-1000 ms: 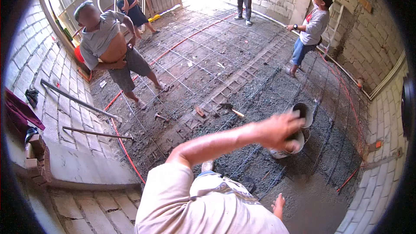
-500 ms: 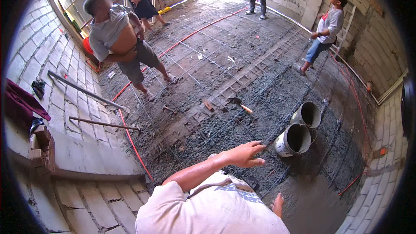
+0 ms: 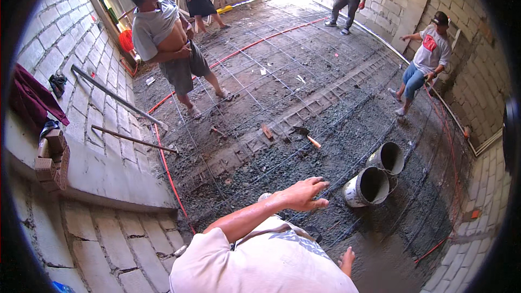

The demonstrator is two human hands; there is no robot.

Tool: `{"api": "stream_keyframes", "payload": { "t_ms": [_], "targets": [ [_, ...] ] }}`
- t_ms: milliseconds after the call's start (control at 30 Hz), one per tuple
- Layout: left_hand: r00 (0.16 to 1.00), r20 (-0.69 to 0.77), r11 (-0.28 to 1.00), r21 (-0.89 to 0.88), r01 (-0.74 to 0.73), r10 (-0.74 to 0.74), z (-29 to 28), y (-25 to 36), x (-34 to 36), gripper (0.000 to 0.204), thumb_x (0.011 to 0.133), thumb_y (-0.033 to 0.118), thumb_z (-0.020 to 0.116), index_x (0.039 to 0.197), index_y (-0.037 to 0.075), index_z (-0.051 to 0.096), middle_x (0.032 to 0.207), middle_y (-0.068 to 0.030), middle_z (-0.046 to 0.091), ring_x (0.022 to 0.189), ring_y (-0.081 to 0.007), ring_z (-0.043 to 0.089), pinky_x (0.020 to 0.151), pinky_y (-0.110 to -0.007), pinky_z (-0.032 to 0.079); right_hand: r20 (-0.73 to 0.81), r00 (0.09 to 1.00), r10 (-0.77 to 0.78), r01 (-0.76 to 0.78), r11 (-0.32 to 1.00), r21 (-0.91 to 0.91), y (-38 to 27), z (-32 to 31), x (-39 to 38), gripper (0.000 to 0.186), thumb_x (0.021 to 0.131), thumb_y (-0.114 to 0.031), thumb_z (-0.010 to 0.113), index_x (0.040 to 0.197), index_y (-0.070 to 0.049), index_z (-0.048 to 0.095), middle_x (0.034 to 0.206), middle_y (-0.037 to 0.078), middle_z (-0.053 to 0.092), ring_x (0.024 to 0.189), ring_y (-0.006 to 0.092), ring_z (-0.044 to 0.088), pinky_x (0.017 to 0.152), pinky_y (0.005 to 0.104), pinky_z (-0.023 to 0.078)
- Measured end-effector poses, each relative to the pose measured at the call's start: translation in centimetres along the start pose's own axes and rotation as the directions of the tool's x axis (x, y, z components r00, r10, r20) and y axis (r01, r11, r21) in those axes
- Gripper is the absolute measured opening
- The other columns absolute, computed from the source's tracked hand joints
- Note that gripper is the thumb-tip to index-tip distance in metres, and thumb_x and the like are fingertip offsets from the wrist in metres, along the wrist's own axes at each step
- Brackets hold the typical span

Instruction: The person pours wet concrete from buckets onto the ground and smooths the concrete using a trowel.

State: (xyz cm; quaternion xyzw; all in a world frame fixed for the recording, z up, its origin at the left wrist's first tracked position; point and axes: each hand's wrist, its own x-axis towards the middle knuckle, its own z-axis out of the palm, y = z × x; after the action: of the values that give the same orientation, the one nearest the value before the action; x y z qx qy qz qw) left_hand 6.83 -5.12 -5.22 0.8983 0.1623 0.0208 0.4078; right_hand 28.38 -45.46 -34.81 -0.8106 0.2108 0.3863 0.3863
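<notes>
My left hand (image 3: 305, 194) reaches out over the gravel with its fingers stretched and nothing in it. Lower down, beside my light shirt, my right hand (image 3: 346, 261) shows a thumb and part of the fingers, apart; the rest is hidden. Just right of my left hand stands a whitish bucket (image 3: 354, 193), its dark mouth tilted toward me. A second bucket (image 3: 374, 158) is right behind it. Neither hand touches them. Beyond my left hand, a tool with a dark head and wooden handle (image 3: 313, 141) lies on the ground near a reddish-brown block (image 3: 266, 132).
Steel rebar (image 3: 282, 82) crosses the floor in a grid. A red hose (image 3: 163, 169) runs along the left. Two poles, including a grey pipe (image 3: 116, 96), lean at the block wall. One person (image 3: 168, 38) stands left, another (image 3: 426, 57) right, two further back.
My view has shifted, so the floor and buckets sit lower in it. The person on the right has turned and stretched out an arm. My hands keep nearly the same pose.
</notes>
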Motion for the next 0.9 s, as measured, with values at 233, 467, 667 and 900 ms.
{"api": "stream_keyframes", "payload": {
  "t_ms": [233, 467, 667, 900],
  "targets": [
    [1.0, -0.007, 1.0, -0.002, 0.01, -0.01, -0.1, 0.2, -0.1, 0.075, 0.09, 0.055, 0.05, 0.14, 0.002, 0.033, 0.14, -0.0304, 0.034, 0.13, -0.0441, 0.034, 0.106, -0.05, 0.032, -0.042, 0.998, 0.043, -0.044, 0.998, -0.039, 0.9, -1.1, 1.0, 0.061, 0.089, -0.055, 0.045, 0.136, -0.017, 0.039, 0.128, 0.012, 0.05, 0.105, 0.0354, 0.056, 0.071, 0.0529, 0.044],
    [1.0, 0.007, 1.0, 0.03, 0.004, -0.004, 0.3, 0.6, 0.6, 0.075, 0.09, 0.055, 0.05, 0.141, 0.003, 0.033, 0.141, -0.0302, 0.032, 0.131, -0.0436, 0.032, 0.107, -0.049, 0.03, -0.078, 0.995, 0.06, -0.061, 0.998, -0.017, 1.5, -0.5, 1.0, 0.061, 0.089, -0.056, 0.046, 0.136, -0.018, 0.04, 0.128, 0.012, 0.051, 0.099, 0.0349, 0.058, 0.067, 0.0486, 0.045],
    [1.0, 0.012, 0.999, 0.043, 0.002, -0.003, 0.1, 0.6, 0.4, 0.074, 0.09, 0.055, 0.05, 0.141, 0.003, 0.033, 0.142, -0.0302, 0.031, 0.131, -0.0434, 0.033, 0.107, -0.049, 0.031, -0.066, 0.997, 0.049, -0.05, 0.999, -0.019, 1.6, -0.1, 0.3, 0.064, 0.089, -0.057, 0.046, 0.139, -0.017, 0.037, 0.13, 0.013, 0.05, 0.102, 0.0353, 0.057, 0.067, 0.0491, 0.045],
    [0.999, 0.009, 0.998, 0.033, -0.046, 0.045, -0.2, 1.3, 0.9, 0.072, 0.09, 0.05, 0.054, 0.139, 0.0, 0.036, 0.141, -0.0299, 0.032, 0.13, -0.0431, 0.035, 0.107, -0.045, 0.033, -0.172, 0.984, 0.047, -0.046, 0.999, 0.009, 3.2, 0.6, 0.2, 0.066, 0.088, -0.055, 0.048, 0.136, -0.01, 0.043, 0.129, 0.016, 0.052, 0.102, 0.0334, 0.057, 0.068, 0.0474, 0.048]
  ]
}}
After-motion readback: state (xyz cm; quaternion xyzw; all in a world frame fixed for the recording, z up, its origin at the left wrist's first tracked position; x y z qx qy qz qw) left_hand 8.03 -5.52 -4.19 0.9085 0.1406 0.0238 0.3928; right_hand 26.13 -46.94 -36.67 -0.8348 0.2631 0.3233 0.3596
